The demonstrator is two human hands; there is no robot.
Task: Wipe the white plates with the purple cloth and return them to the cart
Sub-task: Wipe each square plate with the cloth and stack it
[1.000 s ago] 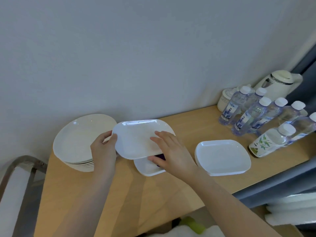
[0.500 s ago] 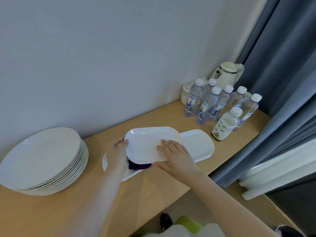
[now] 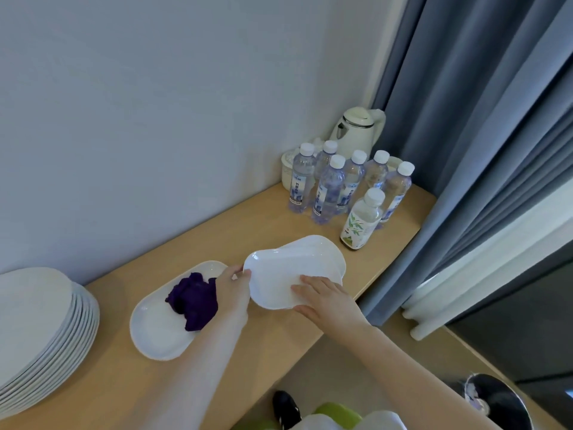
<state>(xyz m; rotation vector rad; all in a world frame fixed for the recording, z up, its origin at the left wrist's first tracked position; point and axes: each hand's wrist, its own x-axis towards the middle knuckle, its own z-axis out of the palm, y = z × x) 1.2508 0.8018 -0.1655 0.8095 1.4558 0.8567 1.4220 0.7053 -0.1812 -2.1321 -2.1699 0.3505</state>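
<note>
Both my hands hold a white rectangular plate (image 3: 279,274) above the wooden counter. My left hand (image 3: 233,290) grips its left edge and my right hand (image 3: 325,297) grips its near right edge, fingers on top. Under its far side another white plate (image 3: 328,249) shows. To the left lies a third white plate (image 3: 155,330) with the crumpled purple cloth (image 3: 193,299) on it. A tall stack of round white plates (image 3: 40,330) stands at the far left.
Several water bottles (image 3: 328,190), a green-labelled bottle (image 3: 361,223), a white kettle (image 3: 356,131) and a white jar stand at the counter's right end. Blue curtains (image 3: 465,119) hang right of the counter (image 3: 248,225). A wall is behind.
The held plate has moved right, off the lower plate and over the right-hand plate. The purple cloth now lies uncovered on the left plate. The view has swung right.
</note>
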